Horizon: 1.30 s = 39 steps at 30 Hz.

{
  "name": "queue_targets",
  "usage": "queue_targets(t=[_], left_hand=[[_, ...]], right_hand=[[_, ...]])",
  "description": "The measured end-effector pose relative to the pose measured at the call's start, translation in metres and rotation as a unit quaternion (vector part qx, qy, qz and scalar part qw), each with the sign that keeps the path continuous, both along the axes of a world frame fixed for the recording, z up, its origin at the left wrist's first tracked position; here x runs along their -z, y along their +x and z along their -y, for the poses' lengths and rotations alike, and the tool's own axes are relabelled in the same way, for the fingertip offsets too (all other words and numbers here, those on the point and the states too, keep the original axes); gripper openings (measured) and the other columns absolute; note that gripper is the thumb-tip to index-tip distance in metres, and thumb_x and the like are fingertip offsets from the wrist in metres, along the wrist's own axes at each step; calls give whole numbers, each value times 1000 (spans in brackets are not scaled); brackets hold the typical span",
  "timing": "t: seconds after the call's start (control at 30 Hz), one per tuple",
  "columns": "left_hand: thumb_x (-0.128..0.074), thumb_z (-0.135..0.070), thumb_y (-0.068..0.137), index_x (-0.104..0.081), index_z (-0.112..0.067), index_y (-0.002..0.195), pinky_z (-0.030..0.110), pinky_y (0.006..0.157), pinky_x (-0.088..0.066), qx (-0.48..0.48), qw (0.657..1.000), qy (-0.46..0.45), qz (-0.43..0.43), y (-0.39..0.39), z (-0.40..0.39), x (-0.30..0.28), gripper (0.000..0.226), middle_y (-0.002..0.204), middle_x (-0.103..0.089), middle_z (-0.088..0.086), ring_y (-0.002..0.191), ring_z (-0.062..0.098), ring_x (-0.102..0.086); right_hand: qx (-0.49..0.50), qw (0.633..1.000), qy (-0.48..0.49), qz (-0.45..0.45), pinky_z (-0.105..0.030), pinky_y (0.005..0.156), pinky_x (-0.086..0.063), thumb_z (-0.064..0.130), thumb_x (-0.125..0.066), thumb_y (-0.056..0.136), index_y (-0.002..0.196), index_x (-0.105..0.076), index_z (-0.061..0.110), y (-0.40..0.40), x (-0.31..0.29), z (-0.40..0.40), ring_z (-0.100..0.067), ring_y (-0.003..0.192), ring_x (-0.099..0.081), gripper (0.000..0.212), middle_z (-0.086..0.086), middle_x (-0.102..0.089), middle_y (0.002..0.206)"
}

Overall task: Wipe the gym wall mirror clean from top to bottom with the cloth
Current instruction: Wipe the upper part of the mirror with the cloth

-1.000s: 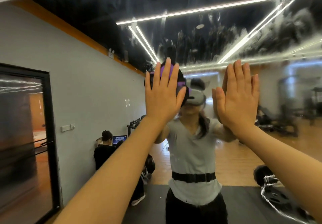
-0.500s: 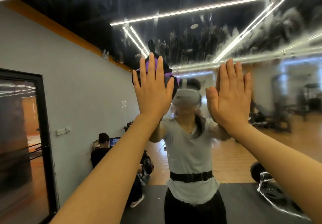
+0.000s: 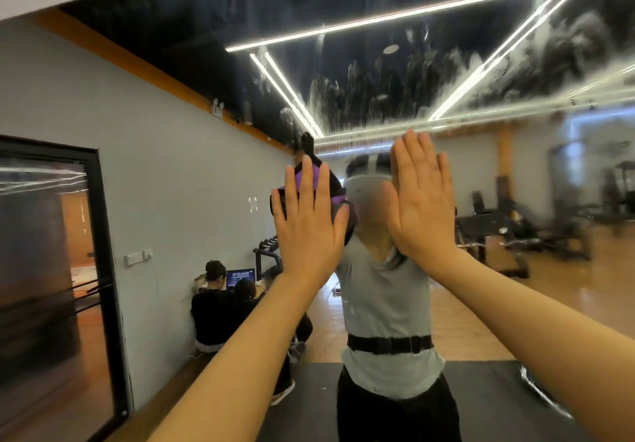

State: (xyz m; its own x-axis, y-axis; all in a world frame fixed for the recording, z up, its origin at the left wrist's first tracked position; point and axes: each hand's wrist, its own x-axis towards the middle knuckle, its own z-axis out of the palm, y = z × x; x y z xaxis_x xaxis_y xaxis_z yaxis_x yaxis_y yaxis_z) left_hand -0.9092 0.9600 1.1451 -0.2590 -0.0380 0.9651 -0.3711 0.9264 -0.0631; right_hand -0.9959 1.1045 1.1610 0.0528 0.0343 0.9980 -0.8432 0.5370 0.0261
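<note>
Both hands are raised flat against the mirror (image 3: pixel 446 73). The left hand (image 3: pixel 309 232) is seen with its fingers straight and close together, pressing a dark cloth with purple patches (image 3: pixel 311 180) onto the glass. The cloth is pinned under the left palm and fingers; its edges show past the fingertips above, and beside the thumb to the right. The right hand (image 3: pixel 421 201) is held just beside it, fingers straight and together, palm toward the glass; whether the glass is actually touched cannot be told. Whitish smears and streaks are seen on the mirror above both sets of fingertips and off to the right. A black-framed door (image 3: pixel 58 269) is noted well left of the left hand.
</note>
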Motion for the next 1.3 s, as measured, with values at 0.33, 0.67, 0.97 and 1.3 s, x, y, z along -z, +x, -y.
queue_targets(t=[0.33, 0.67, 0.97, 1.3], left_hand=[[-19, -51, 100, -12, -21, 160, 47, 122, -4, -18, 999, 17, -28, 10, 22, -112, 67, 167, -7, 7, 154, 30, -2], [-21, -51, 98, -26, -16, 157, 48, 122, -8, 30, 997, 19, -69, 7, 22, -75, 69, 166, -17, 10, 153, 31, -10], [-28, -48, 100, -16, -21, 158, 43, 122, 1, -2, 1000, -8, -17, 13, 36, 35, 65, 166, -12, 8, 153, 24, 1], [-10, -53, 97, -12, -19, 160, 44, 120, 1, 1, 998, 52, -26, 19, 28, -47, 71, 168, -5, 7, 154, 28, 0]], right_hand=[[54, 998, 39, 17, -49, 125, -11, 44, -17, 106, 156, -26, 2, 6, -8, 34, -30, 154, -14, 65, -16, -20, 164], [84, 995, 49, 14, -53, 123, -16, 46, -20, 105, 156, -22, 1, 6, -6, 34, -32, 153, -13, 69, -19, -17, 165], [84, 996, 42, 6, -55, 122, -18, 49, -14, 106, 156, -21, 0, 6, -5, 36, -34, 153, -15, 71, -19, -18, 164], [84, 995, 51, 9, -54, 123, -14, 52, -11, 105, 157, -20, 0, 8, -6, 34, -33, 154, -11, 74, -19, -14, 165]])
